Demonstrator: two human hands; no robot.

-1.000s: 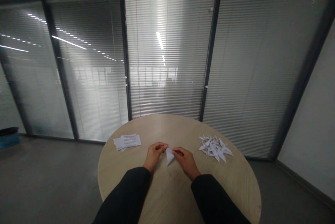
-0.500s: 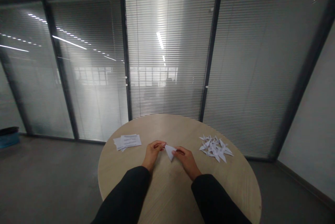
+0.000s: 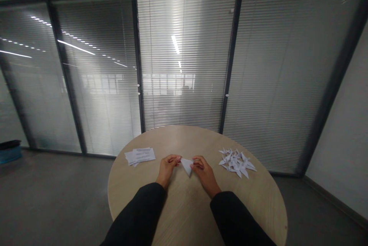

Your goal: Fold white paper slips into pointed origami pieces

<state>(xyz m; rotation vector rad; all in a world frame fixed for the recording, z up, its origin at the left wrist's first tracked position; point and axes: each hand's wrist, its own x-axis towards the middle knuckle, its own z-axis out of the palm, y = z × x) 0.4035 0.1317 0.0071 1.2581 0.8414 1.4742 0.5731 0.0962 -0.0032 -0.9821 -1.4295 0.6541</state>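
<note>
Between my hands is a small folded piece of white paper [image 3: 186, 166], triangular, with one point toward me. My left hand [image 3: 167, 169] pinches its left corner between thumb and fingertips. On the other side, the thumb and fingers of my right hand [image 3: 204, 173] close on its right edge; the fingertips partly cover that corner. To the right lies a heap of folded white paper pieces [image 3: 237, 163] with pointed ends, like small paper cranes. Over to the left, several flat paper sheets [image 3: 143, 154] with printed lines overlap one another.
A round wooden table [image 3: 184, 136] carries all of this. Behind it stands a glass partition [image 3: 184, 62] with blinds and dark frames. At the far left, a blue bin [image 3: 10, 152] with a black rim rests on the grey floor [image 3: 63, 196].
My right fingers have shifted slightly up along the paper's right edge, and more of the triangle's top shows. My left hand has hardly moved; the heap and sheets are unchanged.
</note>
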